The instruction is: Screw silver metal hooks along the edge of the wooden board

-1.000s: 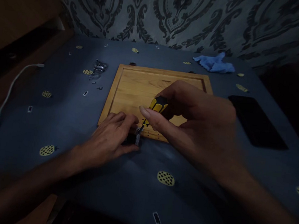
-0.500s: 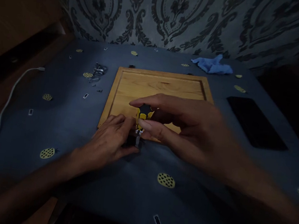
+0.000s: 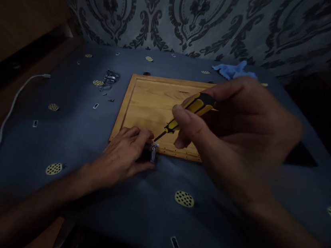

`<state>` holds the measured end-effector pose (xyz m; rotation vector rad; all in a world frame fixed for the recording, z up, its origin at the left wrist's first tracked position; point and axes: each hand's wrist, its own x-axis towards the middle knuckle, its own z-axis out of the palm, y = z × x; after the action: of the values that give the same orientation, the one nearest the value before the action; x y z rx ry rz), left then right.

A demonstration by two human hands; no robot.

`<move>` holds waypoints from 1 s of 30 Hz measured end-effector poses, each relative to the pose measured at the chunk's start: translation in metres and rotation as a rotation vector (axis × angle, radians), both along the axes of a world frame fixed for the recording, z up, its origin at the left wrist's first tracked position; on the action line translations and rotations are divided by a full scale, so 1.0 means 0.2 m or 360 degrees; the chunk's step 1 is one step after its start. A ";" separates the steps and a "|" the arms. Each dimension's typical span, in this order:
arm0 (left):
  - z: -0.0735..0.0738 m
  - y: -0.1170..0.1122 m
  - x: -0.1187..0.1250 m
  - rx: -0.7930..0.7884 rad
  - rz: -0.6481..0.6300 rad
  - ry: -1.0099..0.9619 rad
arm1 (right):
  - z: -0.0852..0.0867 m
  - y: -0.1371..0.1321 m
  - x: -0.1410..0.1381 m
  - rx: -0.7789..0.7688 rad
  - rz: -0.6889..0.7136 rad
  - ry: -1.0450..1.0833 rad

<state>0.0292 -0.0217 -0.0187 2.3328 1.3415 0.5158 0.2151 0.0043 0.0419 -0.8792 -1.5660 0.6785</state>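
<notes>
My right hand (image 3: pixel 237 125) grips a yellow-and-black screwdriver (image 3: pixel 196 105) between thumb and fingers. The screwdriver tilts, its shaft pointing down left, with the tip close to the upper end of a small metal hinge (image 3: pixel 153 154). Whether the tip touches the hinge, I cannot tell. My left hand (image 3: pixel 125 147) rests at the front edge of a wooden panel (image 3: pixel 153 102), fingers on the wood and thumb at the hinge's lower end, holding it there. A row of small dark holes runs along the panel's front edge, right of the hinge.
Several metal fittings (image 3: pixel 111 77) and small loose pieces lie left of the panel. A crumpled blue cloth (image 3: pixel 234 71) sits at the back right. A black flat device (image 3: pixel 300 153) is partly behind my right hand. A white cable (image 3: pixel 12 109) runs down the left side.
My right hand has moved up and right with the screwdriver, which has gone from upright over the hinge to tilted, its shaft now showing. My left hand has stayed in place.
</notes>
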 end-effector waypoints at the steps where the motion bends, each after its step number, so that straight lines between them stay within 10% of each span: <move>1: 0.01 0.00 0.00 -0.0008 -0.0001 -0.0003 | 0.00 0.00 0.01 -0.0016 -0.0043 -0.0004; 30: 0.01 0.04 -0.01 -0.0034 -0.0151 -0.0029 | -0.12 -0.07 0.02 -0.0085 -0.0123 0.0115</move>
<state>0.0265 -0.0143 -0.0166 2.3557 1.2155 0.4901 0.2194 -0.0088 0.0176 -0.9398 -1.4482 0.6918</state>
